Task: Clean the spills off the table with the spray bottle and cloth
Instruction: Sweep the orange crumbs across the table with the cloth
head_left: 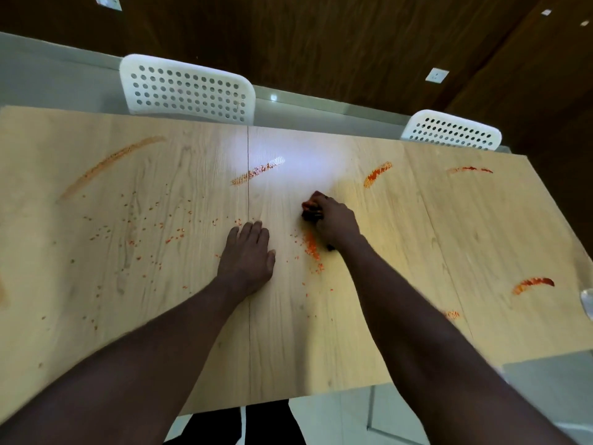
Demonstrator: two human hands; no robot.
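Left hand (248, 255) flat on tabletop, palm down, fingers straight and close together. Right hand (333, 221) curled round dark cloth (310, 211), orange-stained, pressed onto table just above orange crumb smear (311, 247). Light wood-grain table (353, 332): orange streaks (377, 174) toward far edge and right side, scattered specks (144, 220) left of hands. Two white perforated chairs (187, 89) at far edge. Dark wood-panel wall (321, 43) behind.

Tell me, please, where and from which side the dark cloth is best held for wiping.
Grip the dark cloth by its bunched top, coming from straight above, as the right hand does now. It is a small crumpled wad on the table, so a hand curled over it probably keeps its underside pressed flat.
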